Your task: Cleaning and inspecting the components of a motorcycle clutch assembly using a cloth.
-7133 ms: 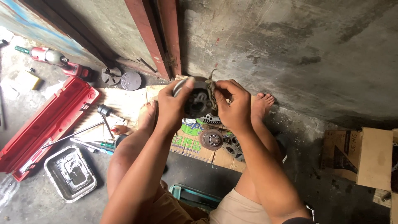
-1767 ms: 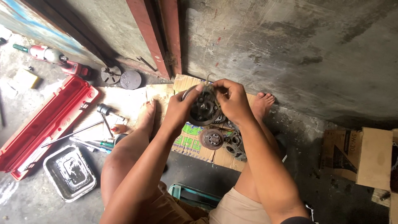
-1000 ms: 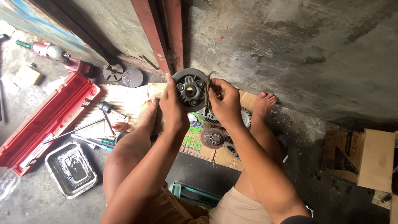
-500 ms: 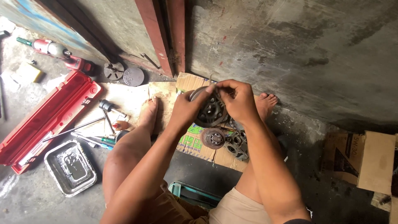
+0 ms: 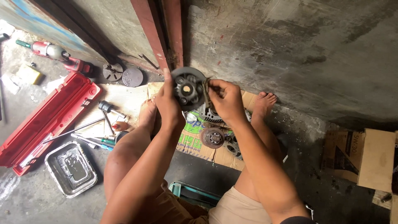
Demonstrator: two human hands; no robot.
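Both hands gripped a round, dark clutch assembly (image 5: 188, 88) raised at twelve o'clock from the knees: left hand (image 5: 168, 105) closed on its nine o'clock rim, right hand (image 5: 226, 101) pinching the three o'clock edge. It looked heavy, rigid, greasy; best held by the rim.

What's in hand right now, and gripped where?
A round dark metal clutch-like disc, held up: left hand grips its left rim, right hand its right edge.

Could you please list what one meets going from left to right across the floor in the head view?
Red tool case → metal tray → left hand → round dark clutch part → right hand → cardboard box.
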